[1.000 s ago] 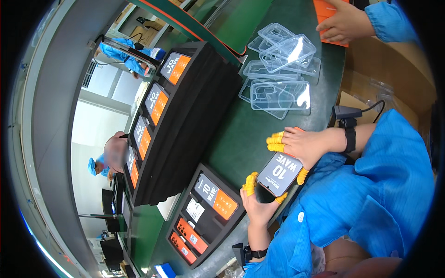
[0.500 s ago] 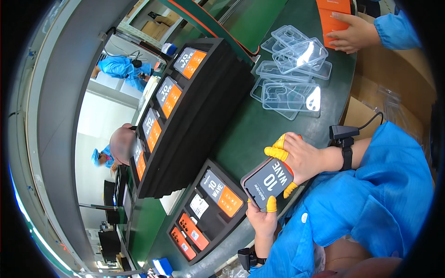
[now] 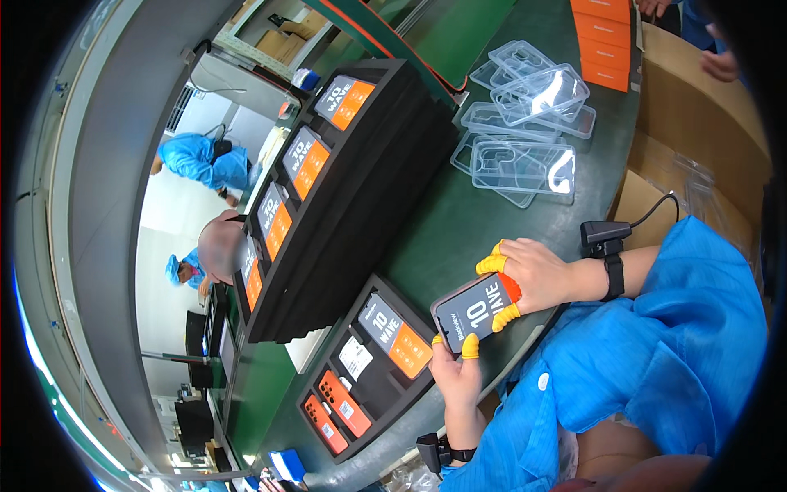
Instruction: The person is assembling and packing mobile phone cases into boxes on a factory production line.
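Note:
Both my hands hold a smartphone (image 3: 471,316) with a dark printed film on its front, above the green bench. My left hand (image 3: 459,373) pinches its lower left end between thumb and finger. My right hand (image 3: 533,277) grips the other end, covering much of the film's orange part. Yellow finger cots cover several fingertips. Just left of the phone lies a black foam tray (image 3: 373,414). In it are a film-covered phone (image 3: 396,336) face up and two orange phones (image 3: 344,402) with their backs up. A white label (image 3: 355,358) sits in the tray too.
A tall stack of black foam trays (image 3: 361,221) with phones stands beyond, at the left. Several clear phone cases (image 3: 525,168) lie piled on the bench (image 3: 426,246). Orange boxes (image 3: 602,45) and a cardboard carton (image 3: 697,98) are at the far right, near other people's hands.
A co-worker's hand has drawn back from the orange boxes, and more of them show. My hands still hold the phone, now turned slightly, with the right hand covering more of it.

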Available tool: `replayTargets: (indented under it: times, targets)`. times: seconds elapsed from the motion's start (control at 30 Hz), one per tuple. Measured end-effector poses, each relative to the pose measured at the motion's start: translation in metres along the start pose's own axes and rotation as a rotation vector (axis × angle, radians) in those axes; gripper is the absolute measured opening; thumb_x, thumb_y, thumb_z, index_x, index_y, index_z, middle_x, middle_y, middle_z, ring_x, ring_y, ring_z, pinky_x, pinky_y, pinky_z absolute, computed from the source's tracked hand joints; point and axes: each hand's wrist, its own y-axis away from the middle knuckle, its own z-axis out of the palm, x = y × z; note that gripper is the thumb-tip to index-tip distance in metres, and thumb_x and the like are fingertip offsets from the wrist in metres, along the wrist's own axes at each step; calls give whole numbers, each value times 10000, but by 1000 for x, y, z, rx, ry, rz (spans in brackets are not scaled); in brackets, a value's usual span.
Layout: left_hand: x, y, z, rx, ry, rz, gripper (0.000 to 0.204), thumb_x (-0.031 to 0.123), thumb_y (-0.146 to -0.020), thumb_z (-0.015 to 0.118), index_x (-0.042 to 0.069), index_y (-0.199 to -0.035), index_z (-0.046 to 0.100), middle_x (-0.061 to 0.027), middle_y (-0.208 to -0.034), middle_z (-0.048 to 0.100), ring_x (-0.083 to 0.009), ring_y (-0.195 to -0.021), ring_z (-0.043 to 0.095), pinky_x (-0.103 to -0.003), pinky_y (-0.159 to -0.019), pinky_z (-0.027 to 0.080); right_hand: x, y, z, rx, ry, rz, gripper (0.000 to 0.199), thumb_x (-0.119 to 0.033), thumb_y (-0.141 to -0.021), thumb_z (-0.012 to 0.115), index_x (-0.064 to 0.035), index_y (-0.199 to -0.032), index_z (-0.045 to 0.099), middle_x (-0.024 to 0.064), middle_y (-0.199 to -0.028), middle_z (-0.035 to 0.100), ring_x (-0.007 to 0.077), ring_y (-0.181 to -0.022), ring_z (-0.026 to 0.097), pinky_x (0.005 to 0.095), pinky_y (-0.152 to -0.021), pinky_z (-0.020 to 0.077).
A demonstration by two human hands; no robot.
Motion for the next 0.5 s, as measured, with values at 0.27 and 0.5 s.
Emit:
replayTargets:
  times: [0.27,0.5]
  targets:
    - [-4,5,-27,-219,424,-79,485,152,-743,622,-18,-1139,399,-89,-1090,488,-154,-971,468,-321,-811,384,-12,-11,-5,-77,-17,133,623,-449,-505,740,-12,-902,541,117,-850,578,247,-750,577,294,-634,461]
    - [-10,26,-3,-599,-189,-188,622,224,-653,708,-11,-1145,408,-107,-1118,475,-178,-1039,442,-348,-846,355,-37,-27,5,-267,-751,113,541,-360,-485,782,1,-836,585,111,-755,612,185,-687,599,278,-635,460]
